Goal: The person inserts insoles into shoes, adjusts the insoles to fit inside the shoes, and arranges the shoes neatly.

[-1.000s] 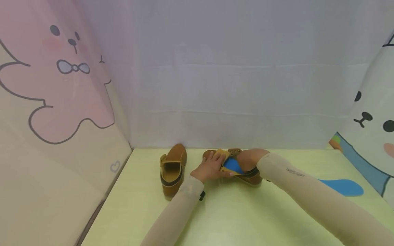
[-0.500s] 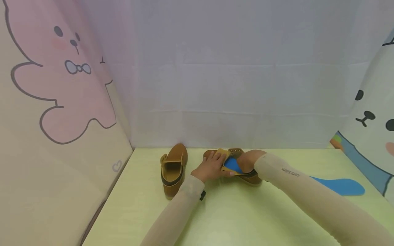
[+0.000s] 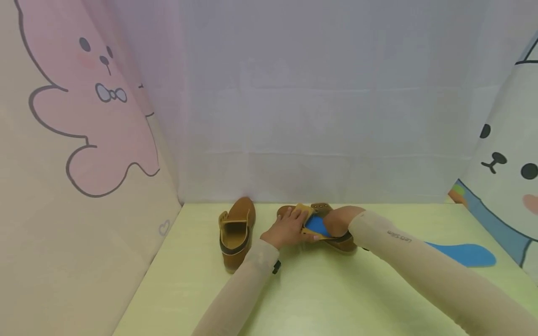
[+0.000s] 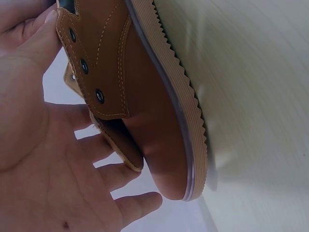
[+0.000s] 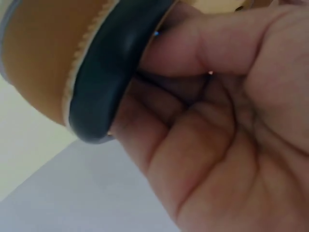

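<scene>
Fingers of the left hand (image 3: 286, 230) lie straight and slightly spread against the tan-lined leather tongue (image 3: 306, 210) of a low brown leather shoe (image 4: 108, 67). The thumb (image 4: 41, 41) of that hand touches the upper edge near the eyelets. The right hand (image 3: 342, 220) reaches into the opening with bent fingers; their tips are hidden inside, so whether they pinch or merely press cannot be told. The shoe lies directly under both sets of fingers, its toe by the left and its heel by the right. Between them shows a flat bright-blue insole (image 3: 317, 226) in the opening.

The likeliest trouble is the insole rumpling or sitting crooked, should the right fingers push its rear edge while the front end catches on the lining. If the left fingers eased off, the tongue could flop back over it. A hard push could slide the shoe along the pale yellow-green surface (image 3: 319, 294), and the dark padded collar (image 5: 111, 67) could fold inward under the right fingers.

Left of the left fingers stands a matching brown leather shoe (image 3: 241, 211); well right of the right fingers lies a second blue insole (image 3: 470, 255), partly hidden by the forearm.
</scene>
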{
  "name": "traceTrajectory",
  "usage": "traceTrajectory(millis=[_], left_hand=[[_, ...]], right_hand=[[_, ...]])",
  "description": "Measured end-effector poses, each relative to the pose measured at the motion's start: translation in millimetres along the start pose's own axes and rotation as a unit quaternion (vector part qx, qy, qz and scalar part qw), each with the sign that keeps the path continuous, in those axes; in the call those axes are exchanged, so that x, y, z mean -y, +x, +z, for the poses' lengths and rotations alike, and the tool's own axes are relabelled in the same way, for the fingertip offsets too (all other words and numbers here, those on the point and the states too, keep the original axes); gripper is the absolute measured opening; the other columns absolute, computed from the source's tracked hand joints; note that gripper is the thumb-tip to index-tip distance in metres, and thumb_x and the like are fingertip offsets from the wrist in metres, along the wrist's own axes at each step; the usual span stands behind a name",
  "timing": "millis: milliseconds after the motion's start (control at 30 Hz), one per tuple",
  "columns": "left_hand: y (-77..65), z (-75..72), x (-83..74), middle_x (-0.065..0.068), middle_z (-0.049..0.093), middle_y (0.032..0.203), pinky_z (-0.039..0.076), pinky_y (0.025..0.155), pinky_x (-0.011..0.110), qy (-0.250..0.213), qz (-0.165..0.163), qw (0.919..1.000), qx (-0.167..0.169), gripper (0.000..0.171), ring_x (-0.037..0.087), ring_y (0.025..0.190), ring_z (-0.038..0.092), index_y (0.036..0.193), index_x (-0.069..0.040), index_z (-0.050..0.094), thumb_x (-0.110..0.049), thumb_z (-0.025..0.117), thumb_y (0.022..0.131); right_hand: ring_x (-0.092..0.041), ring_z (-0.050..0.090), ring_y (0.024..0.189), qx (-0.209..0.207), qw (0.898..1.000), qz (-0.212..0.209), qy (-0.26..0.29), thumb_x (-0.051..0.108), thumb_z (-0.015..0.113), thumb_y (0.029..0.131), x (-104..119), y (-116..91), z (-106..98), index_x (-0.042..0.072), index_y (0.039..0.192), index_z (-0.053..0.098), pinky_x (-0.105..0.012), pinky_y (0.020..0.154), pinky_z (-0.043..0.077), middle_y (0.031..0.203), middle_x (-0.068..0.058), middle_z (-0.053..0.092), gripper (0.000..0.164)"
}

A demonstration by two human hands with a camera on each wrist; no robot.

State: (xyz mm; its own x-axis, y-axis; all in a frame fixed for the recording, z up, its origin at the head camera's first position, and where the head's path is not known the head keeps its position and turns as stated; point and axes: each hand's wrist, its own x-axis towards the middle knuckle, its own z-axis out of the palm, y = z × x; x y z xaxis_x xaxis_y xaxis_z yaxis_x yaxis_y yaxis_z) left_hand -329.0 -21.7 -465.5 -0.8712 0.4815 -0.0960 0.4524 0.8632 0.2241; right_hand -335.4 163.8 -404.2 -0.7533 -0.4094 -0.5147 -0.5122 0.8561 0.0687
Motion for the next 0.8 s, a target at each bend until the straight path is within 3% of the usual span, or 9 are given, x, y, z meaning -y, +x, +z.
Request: traceTrajectory(millis=[200,433,633,800], left_hand=[[-1.3,0.2,1.0,0.004,0.018,0.154,0.012,0.109,0.052,0.001,0.001,1.0000,0.003,0.090,0.033,0.139,0.006,0.150,-0.021,0.016,-0.074,0.040,0.082],[-1.1,-0.6,-0.5,0.005,0.019,0.154,0.014,0.108,0.053,0.002,0.004,1.0000,0.001,0.089,0.034,0.139,0.006,0.150,-0.021,0.015,-0.073,0.040,0.083],[-2.1,-0.3,0.4,0.004,0.016,0.154,0.011,0.109,0.052,-0.002,0.000,1.0000,0.005,0.089,0.033,0.139,0.004,0.151,-0.022,0.014,-0.073,0.039,0.083],[-2.5,-1.1,0.6,0.004,0.017,0.154,0.011,0.109,0.053,0.000,0.002,1.0000,0.004,0.088,0.033,0.139,0.005,0.151,-0.021,0.015,-0.072,0.040,0.084]], right_hand=[[-0.023,0.051,0.086,0.008,1.000,0.011,0.012,0.016,0.050,0.093,3,-5,-4,0.013,0.097,0.061,-0.043,0.075,0.041,0.100,-0.004,0.058,0.013],[-0.022,0.052,0.086,-0.012,1.000,0.018,-0.022,0.017,0.053,0.090,7,-7,-5,0.012,0.095,0.063,-0.044,0.078,0.044,0.100,-0.005,0.060,0.012],[-0.024,0.050,0.084,0.003,1.000,0.025,0.003,0.017,0.052,0.092,7,-11,-7,0.013,0.094,0.061,-0.043,0.073,0.041,0.098,-0.005,0.056,0.010],[-0.023,0.051,0.080,0.005,0.999,0.020,-0.027,0.014,0.055,0.087,9,-14,-13,0.013,0.088,0.061,-0.039,0.068,0.041,0.090,-0.004,0.057,0.005]])
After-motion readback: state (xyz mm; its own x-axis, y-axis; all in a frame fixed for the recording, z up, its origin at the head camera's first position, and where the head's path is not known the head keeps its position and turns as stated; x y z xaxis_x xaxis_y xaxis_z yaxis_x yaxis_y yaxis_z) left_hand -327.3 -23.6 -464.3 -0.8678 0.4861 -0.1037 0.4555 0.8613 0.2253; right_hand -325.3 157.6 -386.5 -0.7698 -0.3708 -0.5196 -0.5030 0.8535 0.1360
